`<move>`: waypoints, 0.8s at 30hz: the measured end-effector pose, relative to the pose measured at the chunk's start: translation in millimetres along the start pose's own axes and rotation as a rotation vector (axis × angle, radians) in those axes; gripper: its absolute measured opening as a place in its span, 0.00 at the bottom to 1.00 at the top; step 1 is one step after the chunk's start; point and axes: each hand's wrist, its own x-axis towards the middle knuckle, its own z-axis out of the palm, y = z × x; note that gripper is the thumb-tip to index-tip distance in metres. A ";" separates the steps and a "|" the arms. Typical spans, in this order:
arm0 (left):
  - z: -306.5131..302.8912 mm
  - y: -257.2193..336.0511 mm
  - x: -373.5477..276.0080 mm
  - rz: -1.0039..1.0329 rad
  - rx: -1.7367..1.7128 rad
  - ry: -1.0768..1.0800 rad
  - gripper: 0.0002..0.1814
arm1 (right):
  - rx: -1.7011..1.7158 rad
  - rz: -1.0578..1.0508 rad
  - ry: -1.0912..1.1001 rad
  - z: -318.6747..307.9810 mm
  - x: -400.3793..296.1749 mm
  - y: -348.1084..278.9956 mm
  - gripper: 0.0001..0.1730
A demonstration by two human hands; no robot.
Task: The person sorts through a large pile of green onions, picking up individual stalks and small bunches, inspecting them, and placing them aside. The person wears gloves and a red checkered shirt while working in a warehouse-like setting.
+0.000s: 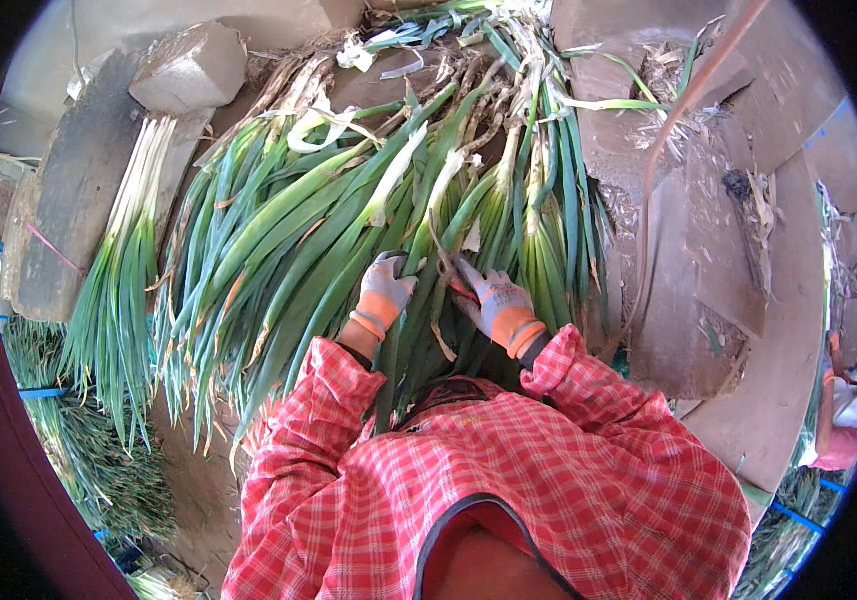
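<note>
A large heap of green onions with long green leaves lies across the middle, before my body. My left hand, in a grey and orange glove, has its fingers curled on the green leaves at the heap's near side. Just right of it, my right hand, gloved alike, is closed round a small tool with a red handle. A withered leaf hangs beside the tool. Whether the tool touches it, I cannot tell. A neat bundle of trimmed green onions, white stalks upward, lies apart at the left.
A stone block sits on a wooden board at the upper left. Wooden planks with dry scraps lie at the right. Tied onion bundles stand lower left. A reddish hose or cord crosses the right side. Part of another person shows at far right.
</note>
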 end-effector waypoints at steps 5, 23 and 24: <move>-23.5 49.9 -3.1 -0.002 -0.111 -0.042 0.17 | -0.048 0.028 -0.073 -9.0 -12.8 -8.1 0.36; -21.3 20.0 0.6 -0.182 -0.355 -0.061 0.12 | 0.063 0.038 0.132 -2.8 35.5 22.7 0.37; -18.3 14.3 0.4 -0.145 -0.308 -0.046 0.14 | 0.074 0.056 0.136 -4.2 51.0 26.6 0.36</move>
